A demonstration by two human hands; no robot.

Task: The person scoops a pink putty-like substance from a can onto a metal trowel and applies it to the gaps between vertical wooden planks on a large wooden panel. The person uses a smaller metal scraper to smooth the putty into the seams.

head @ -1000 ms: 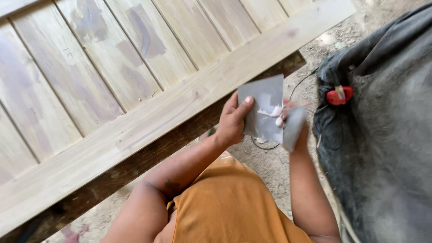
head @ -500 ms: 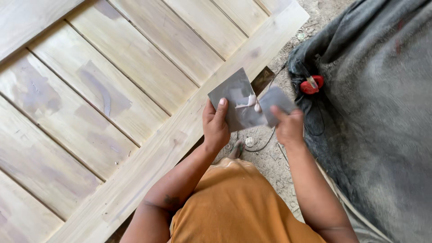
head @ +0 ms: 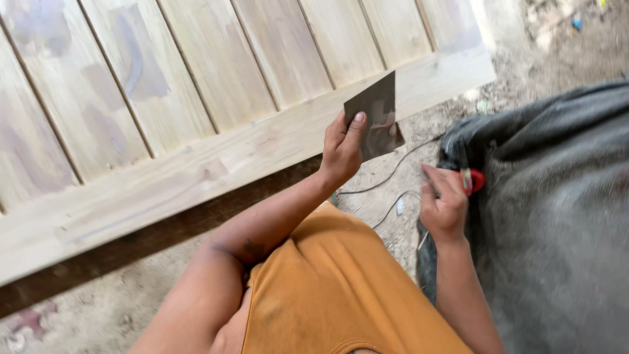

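Sandpaper [head: 377,115] sits upright in the left hand [head: 342,152], a grey-brown sheet pinched between thumb and fingers, clamped at its lower left corner, with the rest of it standing up and to the right of the knuckles. Off to the right and lower, the right hand [head: 444,204] is curled around a thin, pale blade-like tool [head: 429,183]; the motion blur makes it hard to tell just how tightly it grips. Just beyond those fingers lies a red-handled tool [head: 473,179] on a grey cloth [head: 557,216], and a thin black cord [head: 393,174] trails across the dirt between the two hands. Above the left hand stretches a pale wooden panel [head: 216,85] with grey filler patches smeared on several boards. Judging by that, the patching looks largely done while rubbing down is not yet under way: the sheet touches no wood.
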